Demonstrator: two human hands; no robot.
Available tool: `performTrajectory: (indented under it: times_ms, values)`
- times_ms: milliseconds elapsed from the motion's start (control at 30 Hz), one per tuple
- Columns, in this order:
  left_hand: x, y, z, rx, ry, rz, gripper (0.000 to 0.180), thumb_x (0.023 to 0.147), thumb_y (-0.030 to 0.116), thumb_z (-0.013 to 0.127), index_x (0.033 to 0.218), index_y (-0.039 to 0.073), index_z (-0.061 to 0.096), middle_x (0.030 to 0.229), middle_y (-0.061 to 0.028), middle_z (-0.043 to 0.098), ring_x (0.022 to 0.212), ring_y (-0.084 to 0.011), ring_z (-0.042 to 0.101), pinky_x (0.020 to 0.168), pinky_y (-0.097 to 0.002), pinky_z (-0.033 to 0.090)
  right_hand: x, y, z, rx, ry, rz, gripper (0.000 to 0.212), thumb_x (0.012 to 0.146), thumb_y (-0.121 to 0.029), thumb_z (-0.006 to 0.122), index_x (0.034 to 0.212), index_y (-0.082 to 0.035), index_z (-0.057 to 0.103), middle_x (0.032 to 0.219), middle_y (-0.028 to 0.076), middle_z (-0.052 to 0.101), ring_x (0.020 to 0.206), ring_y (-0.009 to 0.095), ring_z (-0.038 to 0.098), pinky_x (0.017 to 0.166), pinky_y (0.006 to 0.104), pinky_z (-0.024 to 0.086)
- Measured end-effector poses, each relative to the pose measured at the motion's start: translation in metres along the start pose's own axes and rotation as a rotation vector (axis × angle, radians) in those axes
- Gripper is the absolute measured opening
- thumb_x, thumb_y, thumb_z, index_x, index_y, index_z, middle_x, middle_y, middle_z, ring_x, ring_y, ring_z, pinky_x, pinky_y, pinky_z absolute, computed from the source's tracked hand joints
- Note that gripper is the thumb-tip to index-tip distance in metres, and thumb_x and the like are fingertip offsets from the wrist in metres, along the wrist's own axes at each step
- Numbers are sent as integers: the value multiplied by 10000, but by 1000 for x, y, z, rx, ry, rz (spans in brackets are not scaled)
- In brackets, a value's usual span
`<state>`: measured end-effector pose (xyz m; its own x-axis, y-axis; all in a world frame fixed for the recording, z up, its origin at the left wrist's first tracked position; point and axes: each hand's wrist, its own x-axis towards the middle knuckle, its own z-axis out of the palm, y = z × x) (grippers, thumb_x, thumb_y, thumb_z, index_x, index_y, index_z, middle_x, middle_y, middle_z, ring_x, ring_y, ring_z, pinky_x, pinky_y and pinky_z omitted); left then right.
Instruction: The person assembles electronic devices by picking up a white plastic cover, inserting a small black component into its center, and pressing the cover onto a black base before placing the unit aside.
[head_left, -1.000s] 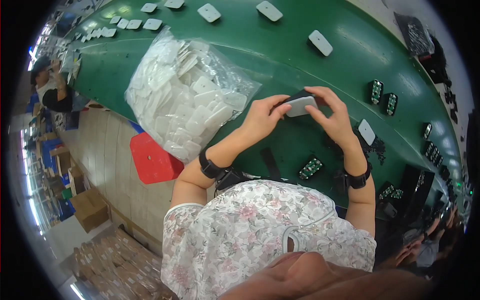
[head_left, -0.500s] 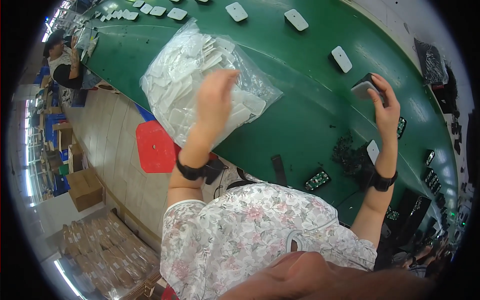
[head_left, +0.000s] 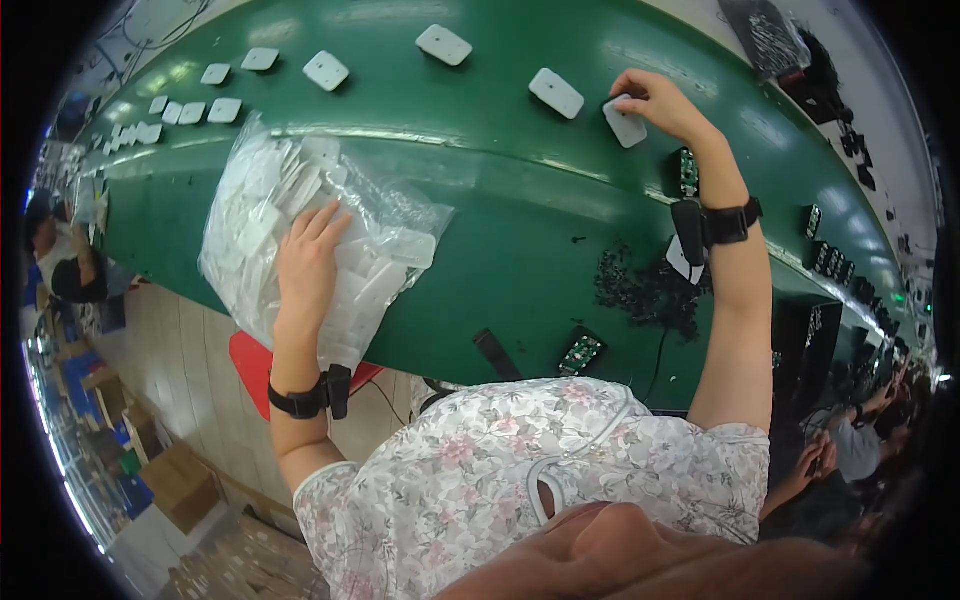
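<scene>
A clear plastic bag [head_left: 398,205] full of flat whitish plastic covers [head_left: 375,285] lies on the green table. My left hand [head_left: 308,258] rests over these covers, fingers stretched out and nothing visibly gripped. Farther off at the right, my right hand [head_left: 652,100] pinches the edge of a small rounded case [head_left: 627,128] with a white face and a dark side. Its underside is out of sight. Next to it sits a similar white-faced case [head_left: 556,93]. Beyond the bag, several more such cases [head_left: 444,45] form a curving row.
Green circuit boards in black housings [head_left: 582,352] lie near my body and by my right forearm. A pile of small black parts [head_left: 650,285] is spread on the table [head_left: 480,270]. At the left are a red stool [head_left: 250,372] and a co-worker [head_left: 70,250].
My right hand has carried the case away from me and to the left, down beside the row. My left hand has settled onto the covers. The view has turned to the right.
</scene>
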<state>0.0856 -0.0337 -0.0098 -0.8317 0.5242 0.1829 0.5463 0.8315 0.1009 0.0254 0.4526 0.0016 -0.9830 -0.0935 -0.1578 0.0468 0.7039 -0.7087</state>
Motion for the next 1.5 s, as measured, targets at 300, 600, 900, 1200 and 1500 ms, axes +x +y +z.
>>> performTrajectory:
  times_ms: [300,600,900,1200,1500]
  values:
    - [5,7,-7,-173,96,-67,219,815,28,600,1030,42,643,1115,-74,634,1050,-288,552,881,-384,444,26,25,-11,19,-171,15,213,837,-120,646,1035,-42,636,950,39,658,891,136,604,831,291,480]
    - [2,31,-26,-439,330,-204,197,887,-15,558,1062,25,637,1005,-119,657,897,-266,625,802,-306,473,17,23,-5,40,-125,9,278,879,-178,615,1130,-58,605,1025,46,643,919,142,596,845,296,474]
    - [-12,71,-10,-957,134,-253,127,927,22,526,1019,-42,586,943,-130,644,753,-173,651,656,-280,506,-18,3,-3,-134,294,-34,236,878,-185,613,1069,-47,620,948,63,630,833,155,590,736,295,475]
    - [7,131,35,-1556,-147,-403,247,979,116,461,1129,-65,537,890,-125,634,670,-175,640,549,-250,519,-124,-34,100,-202,39,-375,281,763,-81,698,1006,-41,562,964,99,530,816,258,563,736,368,477]
    - [19,151,44,-1593,-120,-359,256,915,15,534,1168,7,568,882,-89,618,618,-117,599,514,-213,463,-131,-22,125,-198,187,-384,155,774,-12,655,888,-12,551,899,108,498,791,263,546,688,348,460]
